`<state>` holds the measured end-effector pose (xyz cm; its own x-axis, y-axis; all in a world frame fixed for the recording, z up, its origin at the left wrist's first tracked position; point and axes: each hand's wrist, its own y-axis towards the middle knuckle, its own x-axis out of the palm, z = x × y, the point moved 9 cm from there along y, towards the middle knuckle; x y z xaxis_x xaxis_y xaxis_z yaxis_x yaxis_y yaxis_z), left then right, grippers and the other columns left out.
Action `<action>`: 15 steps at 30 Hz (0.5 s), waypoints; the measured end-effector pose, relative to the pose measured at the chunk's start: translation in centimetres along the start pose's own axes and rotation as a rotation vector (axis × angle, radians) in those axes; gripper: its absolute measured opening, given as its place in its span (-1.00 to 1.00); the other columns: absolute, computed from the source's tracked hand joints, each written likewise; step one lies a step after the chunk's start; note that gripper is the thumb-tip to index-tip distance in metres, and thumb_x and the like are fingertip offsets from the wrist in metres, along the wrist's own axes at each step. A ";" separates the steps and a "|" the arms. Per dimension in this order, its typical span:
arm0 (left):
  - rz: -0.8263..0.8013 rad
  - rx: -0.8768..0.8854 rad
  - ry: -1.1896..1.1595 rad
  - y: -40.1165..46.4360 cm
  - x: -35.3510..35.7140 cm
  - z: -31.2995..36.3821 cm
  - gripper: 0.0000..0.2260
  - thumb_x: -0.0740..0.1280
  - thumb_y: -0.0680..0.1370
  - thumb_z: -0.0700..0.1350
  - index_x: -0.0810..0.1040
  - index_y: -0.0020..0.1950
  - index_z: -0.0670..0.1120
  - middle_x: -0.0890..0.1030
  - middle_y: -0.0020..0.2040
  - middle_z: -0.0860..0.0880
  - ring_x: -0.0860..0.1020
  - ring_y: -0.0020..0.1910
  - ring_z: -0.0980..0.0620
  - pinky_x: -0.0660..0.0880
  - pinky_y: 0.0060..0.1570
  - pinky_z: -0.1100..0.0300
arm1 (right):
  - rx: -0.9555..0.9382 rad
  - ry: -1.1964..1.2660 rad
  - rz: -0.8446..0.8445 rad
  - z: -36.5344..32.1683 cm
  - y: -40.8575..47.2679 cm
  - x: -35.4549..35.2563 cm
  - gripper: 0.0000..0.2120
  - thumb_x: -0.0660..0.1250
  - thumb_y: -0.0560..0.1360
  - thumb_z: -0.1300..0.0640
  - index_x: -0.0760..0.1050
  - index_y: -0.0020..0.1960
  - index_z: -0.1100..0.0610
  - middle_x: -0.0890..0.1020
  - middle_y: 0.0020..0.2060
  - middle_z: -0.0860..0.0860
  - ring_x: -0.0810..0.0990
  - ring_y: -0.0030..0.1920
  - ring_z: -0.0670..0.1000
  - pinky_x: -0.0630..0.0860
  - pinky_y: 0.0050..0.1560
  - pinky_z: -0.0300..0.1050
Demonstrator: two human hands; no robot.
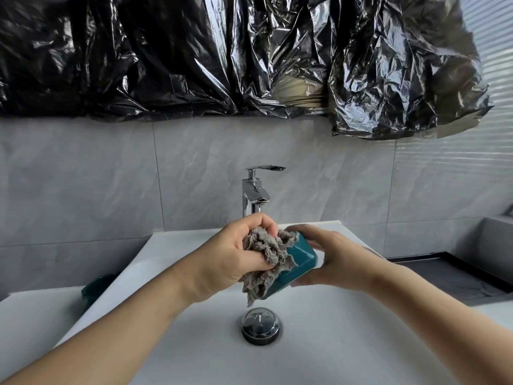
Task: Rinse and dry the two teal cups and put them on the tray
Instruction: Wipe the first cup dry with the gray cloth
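From the head view, no brand or writing can be read on anything. Over the white sink (172, 245), just in front of the chrome tap (254, 190), the right hand (330, 259) wraps its fingers round a teal cup (298, 263) held on its side. The left hand (230, 254) bunches a grey cloth (266, 255) against the cup's mouth. A second teal cup (95, 287) peeks past the basin's left edge. Below the hands lies the drain plug (260, 325), with open basin around it.
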<state>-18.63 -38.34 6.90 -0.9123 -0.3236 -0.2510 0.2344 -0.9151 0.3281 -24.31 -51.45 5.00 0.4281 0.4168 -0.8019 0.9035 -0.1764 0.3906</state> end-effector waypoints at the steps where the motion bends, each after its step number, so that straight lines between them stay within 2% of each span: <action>1: -0.002 -0.011 -0.014 0.0 -0.1 -0.2 -0.78 0.36 0.42 -0.33 0.49 -0.09 -0.02 0.50 -0.20 -0.12 0.50 -0.20 -0.03 0.45 -0.24 0.17 | 0.019 0.060 0.000 0.3 0.1 0.1 -0.34 0.65 0.27 0.09 0.47 0.30 -0.01 0.65 0.17 -0.16 0.59 0.22 -0.20 0.48 0.35 -0.06; 3: 0.034 -0.025 -0.047 0.0 -0.7 -0.3 -0.73 0.36 0.40 -0.32 0.47 -0.04 0.01 0.50 -0.14 -0.14 0.51 -0.17 -0.04 0.47 -0.24 0.16 | 0.037 0.144 0.033 0.7 0.2 -0.2 -0.39 0.67 0.26 0.20 0.52 0.24 0.08 0.69 0.12 -0.09 0.64 0.16 -0.17 0.53 0.31 -0.05; 6: 0.155 0.007 0.011 0.2 -1.8 0.1 -0.65 0.36 0.39 -0.26 0.31 0.06 -0.03 0.46 -0.09 -0.12 0.48 -0.14 0.03 0.49 -0.26 0.29 | 0.033 0.207 0.088 0.7 0.2 -1.0 -0.44 0.68 0.23 0.19 0.54 0.16 0.05 0.72 0.03 -0.09 0.68 0.08 -0.14 0.58 0.23 0.03; 9: 0.241 -0.008 0.181 0.3 -2.1 0.0 -0.69 0.33 0.43 -0.17 0.29 0.08 -0.04 0.43 -0.02 -0.05 0.46 -0.14 0.13 0.46 -0.13 0.28 | 0.053 0.153 0.106 0.5 0.1 -1.6 -0.41 0.65 0.15 -0.07 0.52 0.12 -0.11 0.71 0.01 -0.21 0.67 0.08 -0.21 0.59 0.21 0.06; 11: 0.308 -0.023 0.394 0.3 -2.2 -0.2 -0.82 0.27 0.53 -0.19 0.31 0.05 -0.02 0.30 0.09 -0.01 0.42 -0.05 0.15 0.39 0.05 0.21 | 0.080 0.072 0.101 0.5 0.0 -1.8 -0.37 0.59 0.10 -0.23 0.48 0.12 -0.21 0.70 -0.01 -0.26 0.66 0.07 -0.24 0.60 0.17 0.02; 13: 0.369 0.017 0.550 0.1 -2.4 -0.1 -0.84 0.20 0.57 -0.26 0.34 0.07 -0.02 0.23 0.12 0.05 0.38 0.06 0.19 0.30 0.16 0.25 | 0.099 0.033 0.093 0.5 -0.2 -1.8 -0.37 0.56 0.07 -0.27 0.49 0.10 -0.23 0.70 -0.03 -0.25 0.66 0.05 -0.24 0.61 0.14 -0.01; 15: 0.436 0.107 0.659 -0.1 -2.5 0.8 -0.75 0.21 0.53 -0.32 0.42 0.11 -0.02 0.29 0.15 0.07 0.42 0.02 0.28 0.30 0.08 0.41 | 0.117 0.007 0.113 0.6 -0.3 -2.2 -0.39 0.56 0.06 -0.26 0.51 0.06 -0.20 0.70 -0.06 -0.23 0.65 0.03 -0.24 0.61 0.12 -0.04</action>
<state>-16.62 -37.25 8.18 -0.3518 -0.7531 -0.5560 0.4604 -0.6564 0.5977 -25.47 -52.82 6.38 0.5272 0.3950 -0.7524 0.8462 -0.3250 0.4223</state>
